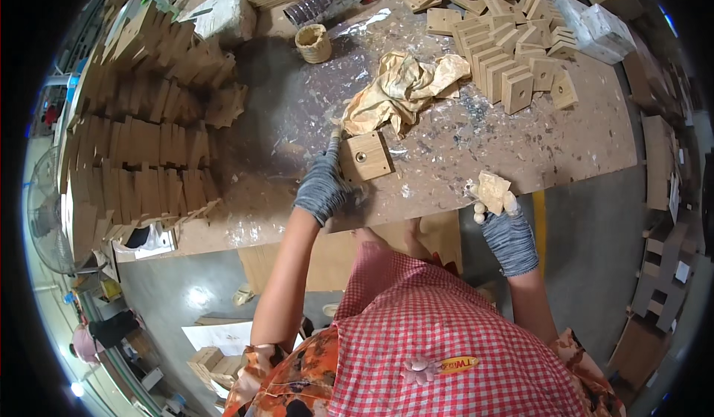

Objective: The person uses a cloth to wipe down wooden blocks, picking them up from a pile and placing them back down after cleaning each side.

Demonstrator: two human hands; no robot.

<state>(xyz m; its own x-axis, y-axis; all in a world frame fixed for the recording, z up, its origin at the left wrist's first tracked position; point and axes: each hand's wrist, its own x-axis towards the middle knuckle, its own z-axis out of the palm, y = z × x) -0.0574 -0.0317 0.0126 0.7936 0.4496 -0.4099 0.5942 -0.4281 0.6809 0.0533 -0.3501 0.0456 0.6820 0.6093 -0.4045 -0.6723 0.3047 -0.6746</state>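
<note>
A square wooden block (364, 157) with a round hole in its middle and small corner holes lies flat near the table's front edge. My left hand (325, 183), in a grey knit glove with pale fingertips, holds it by its left and near sides. In my right hand (509, 237), gloved alike, is a small crumpled piece of tan cloth (492, 192), pinched between the fingers. This hand is at the table's front edge, apart from the block. Just beyond the block lies a large crumpled tan cloth (409, 86), close to my left fingertips.
Tall rows of wooden blocks (156, 146) stand at the left of the paint-spotted table (290, 138). More drilled blocks (513, 49) are piled at the far right. A small tan cup (313, 44) and a plastic bottle (331, 4) are at the back, with a wrapped white bundle (595, 27) at the right edge.
</note>
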